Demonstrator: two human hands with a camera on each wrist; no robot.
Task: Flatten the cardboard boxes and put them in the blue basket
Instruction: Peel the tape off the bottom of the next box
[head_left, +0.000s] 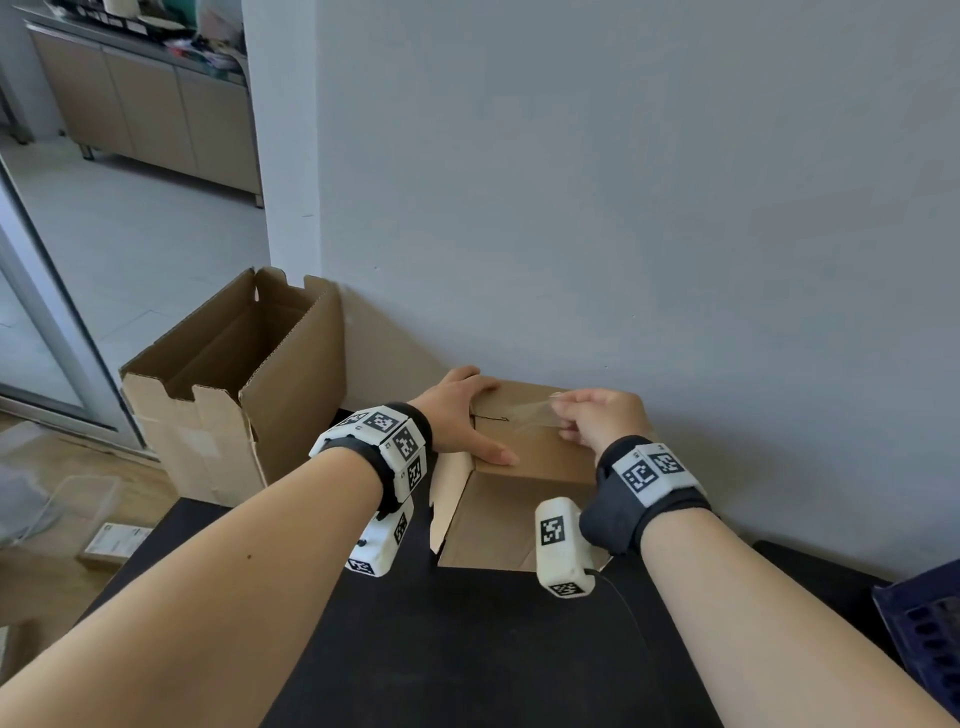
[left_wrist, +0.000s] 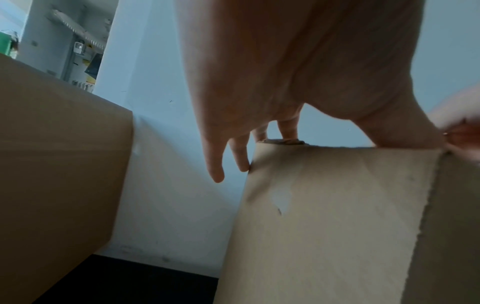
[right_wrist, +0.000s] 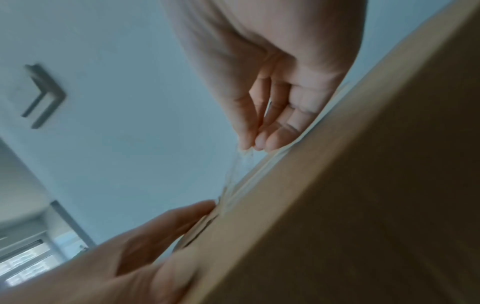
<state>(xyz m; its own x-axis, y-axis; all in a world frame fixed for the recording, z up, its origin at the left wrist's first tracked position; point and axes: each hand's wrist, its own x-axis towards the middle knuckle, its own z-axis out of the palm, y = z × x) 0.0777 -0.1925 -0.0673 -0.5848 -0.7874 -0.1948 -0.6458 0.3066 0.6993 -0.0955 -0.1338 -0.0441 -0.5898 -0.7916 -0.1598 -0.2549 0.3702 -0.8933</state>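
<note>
**Peeling clear tape off small cardboard box on black table**

Starting nearest: black table (head_left: 467, 649) fills the lower frame in the head view; both forearms reach across it toward 12 o'clock; each wrist carries a band with black-and-white markers and a white camera pod.

Blue basket (head_left: 930, 639) sits at the table's 3 o'clock edge, only its corner in view, well apart from both hands.

Small cardboard box (head_left: 519, 499) stands on the table at 12 o'clock, close to the wall; its near side hangs open toward the person, top face still closed.

Left hand (head_left: 460, 415) lies on the box's top at its 9 o'clock corner; fingers straight and spread, palm pressing down, thumb along the near top edge, outer fingers draped over the far corner; left wrist view confirms flat fingers (left_wrist: 215, 164) over the edge, gripping nothing.

Right hand (head_left: 597, 415) hovers over the top face toward 3 o'clock; thumb and fingertips (right_wrist: 262, 142) pinched on a strip of clear tape (head_left: 524, 410); tape stretches from the pinch down to the top seam, partly lifted, other end still stuck near the left hand.

Large cardboard box (head_left: 234, 379) stands at 10 o'clock off the table's edge, upright, top flaps open, just beside the wall corner.

Grey wall (head_left: 623, 182) behind; cabinets (head_left: 150, 119) far off at 11 o'clock.
</note>
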